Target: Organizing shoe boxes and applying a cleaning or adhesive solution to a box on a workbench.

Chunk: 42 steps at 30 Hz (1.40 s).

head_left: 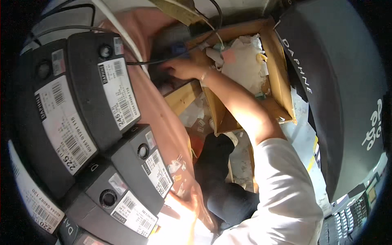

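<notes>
My right hand (184, 68) reaches across the far left side of an open cardboard box (281, 83), into a shadowed gap beside the salmon-coloured covering (161, 110). Its fingers are blurred and dark, so I cannot see what they grip, if anything. Just beyond the knuckles is a small blue thing (179, 49) whose kind I cannot make out. Low in the view, my left hand (185, 210) lies in glaring light against the covering, next to the stacked shoeboxes. Its visible fingers are apart, and nothing shows in them.
Dark grey shoeboxes (87, 92) with white labels stack up on the left. Crumpled pale paper (245, 65) fills part of the cardboard box. A black cable (157, 62) crosses near my right hand. A large dark box (335, 94) stands at right, above a keyboard (347, 220).
</notes>
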Tool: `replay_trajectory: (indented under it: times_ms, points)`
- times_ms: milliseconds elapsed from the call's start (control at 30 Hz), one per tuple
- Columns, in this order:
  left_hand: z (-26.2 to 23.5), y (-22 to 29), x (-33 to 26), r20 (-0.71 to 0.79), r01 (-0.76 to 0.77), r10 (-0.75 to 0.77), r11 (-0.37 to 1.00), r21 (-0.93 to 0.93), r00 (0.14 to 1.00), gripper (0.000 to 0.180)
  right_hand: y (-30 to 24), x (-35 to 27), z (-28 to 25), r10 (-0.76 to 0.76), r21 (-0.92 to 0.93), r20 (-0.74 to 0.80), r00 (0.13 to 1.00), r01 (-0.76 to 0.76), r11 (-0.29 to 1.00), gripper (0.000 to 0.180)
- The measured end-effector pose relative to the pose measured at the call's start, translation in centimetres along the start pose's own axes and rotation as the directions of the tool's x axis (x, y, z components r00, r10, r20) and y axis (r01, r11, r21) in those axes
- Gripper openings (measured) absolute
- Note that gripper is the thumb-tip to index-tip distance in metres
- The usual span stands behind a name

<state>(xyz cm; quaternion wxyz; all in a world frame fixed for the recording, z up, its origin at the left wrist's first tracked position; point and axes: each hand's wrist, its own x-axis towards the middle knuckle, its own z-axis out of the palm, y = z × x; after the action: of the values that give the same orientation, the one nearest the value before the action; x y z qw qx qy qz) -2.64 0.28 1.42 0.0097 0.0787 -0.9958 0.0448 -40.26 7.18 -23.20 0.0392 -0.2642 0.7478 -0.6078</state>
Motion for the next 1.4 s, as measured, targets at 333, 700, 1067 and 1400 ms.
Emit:
replay_trajectory:
  times_ms: [333,700,1067,1400]
  points:
    - [0.5,-0.4,-0.4,0.034,-0.017,0.019,0.999,-0.048,0.999,0.094,3.2,5.6,1.8,0.327,-0.513,0.498,0.803,-0.031,0.858,0.041]
    - [-0.2,-0.5,-0.5,0.043,0.049,-0.045,0.994,-0.100,0.998,0.094,0.3,2.9,3.3,0.379,-0.404,0.464,0.801,-0.190,0.895,0.046]
    - [0.2,-0.1,-0.9,0.048,0.153,-0.145,0.956,-0.252,0.988,0.091,-9.5,-0.6,-7.8,0.472,0.164,-0.271,0.839,-0.443,0.881,0.040]
    - [-2.1,0.6,0.2,0.086,0.181,-0.159,0.883,-0.433,0.984,0.097,-18.0,-12.6,-13.7,0.793,0.828,-0.302,0.529,-0.266,0.493,0.047]
